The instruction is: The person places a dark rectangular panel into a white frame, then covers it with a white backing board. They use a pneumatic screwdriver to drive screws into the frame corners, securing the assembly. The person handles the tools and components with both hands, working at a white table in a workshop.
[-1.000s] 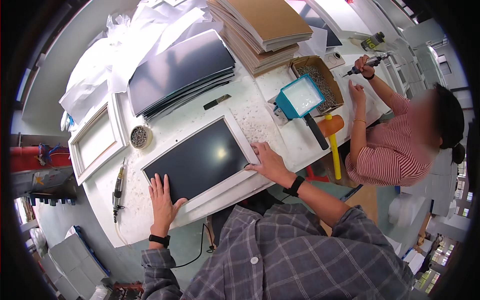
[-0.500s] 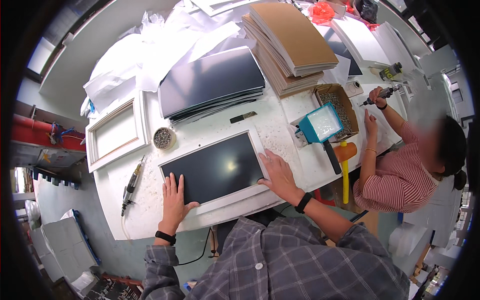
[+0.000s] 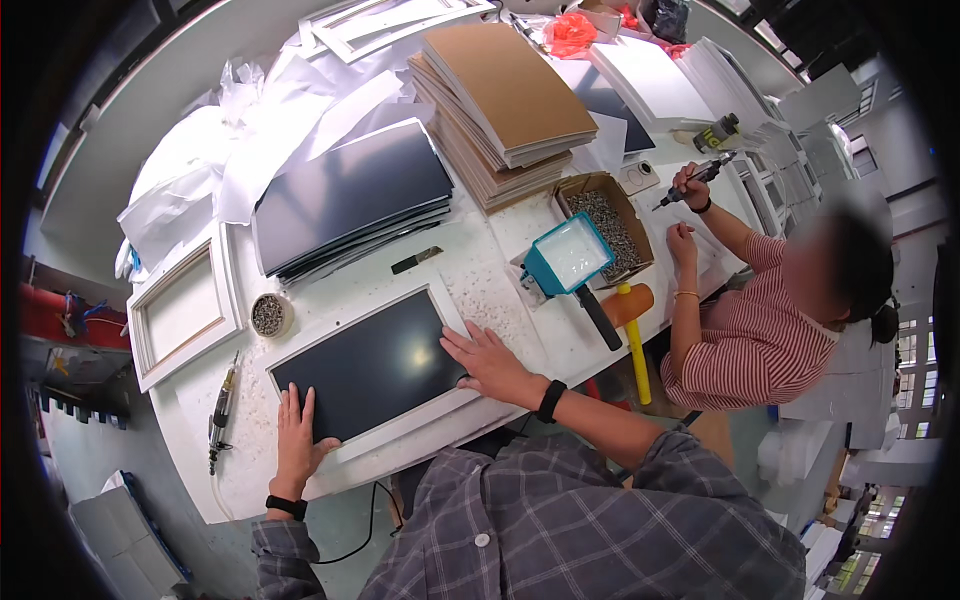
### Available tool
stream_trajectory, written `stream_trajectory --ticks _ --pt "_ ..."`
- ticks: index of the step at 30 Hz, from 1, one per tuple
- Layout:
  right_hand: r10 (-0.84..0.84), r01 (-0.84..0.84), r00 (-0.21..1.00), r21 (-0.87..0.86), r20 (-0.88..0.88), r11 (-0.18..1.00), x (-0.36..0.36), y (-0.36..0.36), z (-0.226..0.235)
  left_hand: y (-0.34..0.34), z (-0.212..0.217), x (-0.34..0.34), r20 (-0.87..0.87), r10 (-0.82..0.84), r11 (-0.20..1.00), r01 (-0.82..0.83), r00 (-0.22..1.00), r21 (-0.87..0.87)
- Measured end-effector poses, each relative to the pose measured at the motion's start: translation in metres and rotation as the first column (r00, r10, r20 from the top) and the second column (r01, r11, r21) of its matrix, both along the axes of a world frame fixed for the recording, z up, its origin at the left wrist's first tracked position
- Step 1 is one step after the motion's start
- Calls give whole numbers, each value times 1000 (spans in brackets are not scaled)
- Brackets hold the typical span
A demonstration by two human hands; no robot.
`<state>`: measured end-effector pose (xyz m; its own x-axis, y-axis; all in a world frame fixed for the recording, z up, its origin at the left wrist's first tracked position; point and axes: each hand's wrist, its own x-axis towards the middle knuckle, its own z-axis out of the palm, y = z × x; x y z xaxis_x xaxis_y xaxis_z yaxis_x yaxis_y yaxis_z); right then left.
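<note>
Small metal pieces [image 3: 606, 228] fill an open cardboard box [image 3: 630, 214] right of center and a round tub [image 3: 289, 318] at left. At lower center, a dark panel [image 3: 365, 362] in a white frame [image 3: 395, 425] lies on the counter [image 3: 250, 455] between the left hand [image 3: 297, 445] and right hand [image 3: 495, 370], their extended, parted fingers [image 3: 465, 343] touching opposite ends.

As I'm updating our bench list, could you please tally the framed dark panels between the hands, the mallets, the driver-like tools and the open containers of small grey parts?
Framed dark panel: 1
Mallet: 1
Driver-like tools: 2
Open containers, round tub and cardboard box: 2
Total: 6
</note>
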<state>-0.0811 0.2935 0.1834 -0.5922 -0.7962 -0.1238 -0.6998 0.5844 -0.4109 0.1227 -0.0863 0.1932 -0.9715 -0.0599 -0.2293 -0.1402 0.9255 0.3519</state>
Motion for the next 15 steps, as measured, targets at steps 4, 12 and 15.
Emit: stream_trajectory --ticks 4,12,15 --pt "-11 43 995 -318 100 947 3 23 27 10 14 -10 67 38 999 -36 997 -34" --pt "-657 608 728 -257 -197 751 -42 134 113 187 50 -122 -124 81 948 -39 989 314" --pt "-591 602 798 113 -120 790 -66 144 94 263 17 -193 -246 30 943 54 969 328"
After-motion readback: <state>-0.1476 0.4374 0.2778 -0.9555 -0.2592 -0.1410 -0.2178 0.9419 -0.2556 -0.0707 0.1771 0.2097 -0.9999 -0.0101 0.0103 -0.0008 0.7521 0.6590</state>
